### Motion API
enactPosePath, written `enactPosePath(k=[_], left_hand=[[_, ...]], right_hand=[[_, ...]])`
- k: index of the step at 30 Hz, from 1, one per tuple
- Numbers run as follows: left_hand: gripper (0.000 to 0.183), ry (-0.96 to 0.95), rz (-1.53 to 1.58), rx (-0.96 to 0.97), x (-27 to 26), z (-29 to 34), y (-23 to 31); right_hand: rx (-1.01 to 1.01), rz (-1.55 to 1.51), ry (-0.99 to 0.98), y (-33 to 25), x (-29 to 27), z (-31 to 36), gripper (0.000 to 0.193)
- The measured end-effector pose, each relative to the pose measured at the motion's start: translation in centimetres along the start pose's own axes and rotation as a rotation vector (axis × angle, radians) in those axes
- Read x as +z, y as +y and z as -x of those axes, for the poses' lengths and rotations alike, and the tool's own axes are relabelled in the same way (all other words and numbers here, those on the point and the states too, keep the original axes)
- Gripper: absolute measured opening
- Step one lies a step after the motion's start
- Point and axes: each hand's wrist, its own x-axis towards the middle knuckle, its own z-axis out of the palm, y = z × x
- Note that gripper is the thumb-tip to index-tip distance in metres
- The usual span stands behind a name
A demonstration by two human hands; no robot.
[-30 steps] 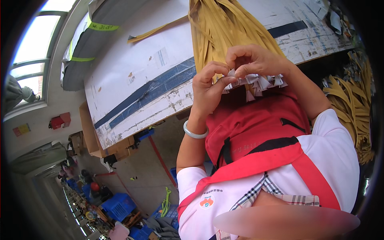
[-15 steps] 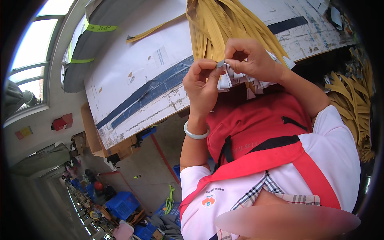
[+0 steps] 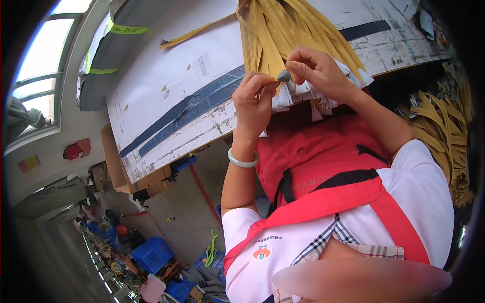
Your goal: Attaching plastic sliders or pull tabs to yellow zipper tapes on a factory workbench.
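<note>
Between thumb and forefinger my left hand (image 3: pixel 252 103) pinches a mustard-yellow strip close to its end, where a small grey tip (image 3: pixel 283 76) sticks out. Close beside that tip is my right hand (image 3: pixel 319 73), its fingers curled in and the thumb against the forefinger. Whether anything small is between them I cannot make out. Behind and under both hands hangs a bundle of long yellow strips (image 3: pixel 273 38), fanned over the table edge. White and pale grey ends (image 3: pixel 298 90) of the strips show along that edge.
The white worktable (image 3: pixel 146 96) has worn edges and dark blue tape (image 3: pixel 187 112). One strip (image 3: pixel 197 36) lies apart on it. More yellow strips (image 3: pixel 439 126) hang at the right. Grey stacked material (image 3: pixel 103 91) stands far left, and a blue crate (image 3: pixel 154 256) sits on the floor.
The right fingers have come away from the grey tip and moved slightly up. The tip now shows more fully, tilted upward, while the left hand keeps its pinch.
</note>
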Motion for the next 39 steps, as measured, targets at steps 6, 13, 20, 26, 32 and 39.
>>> enactPosePath(k=[6,13,20,26,32,39], left_hand=[[0.012,0.021,-0.147,0.066,-0.5,0.8,0.2],[0.029,0.746,-0.065,-0.124,-12.6,-0.4,-1.2],[0.013,0.034,-0.171,-0.077,-2.1,1.5,0.0],[0.029,-0.26,-0.393,0.251,4.7,-1.9,2.5],[0.016,-0.202,0.031,0.061,3.1,-2.3,0.8],[0.015,-0.205,0.492,-0.185,1.4,-1.6,0.5]], right_hand=[[0.017,0.024,-0.023,0.1,-0.2,0.4,0.014],[-0.025,0.47,0.043,-0.8,-7.8,1.4,0.02],[0.126,0.919,-0.182,0.7,-7.3,3.4,0.019],[-0.133,0.782,-0.185,-2.8,-4.6,2.4,0.013],[-0.072,0.084,-0.017,-1.0,-4.7,1.5,0.017],[-0.103,0.003,-0.309,-0.5,-3.6,0.2,0.016]])
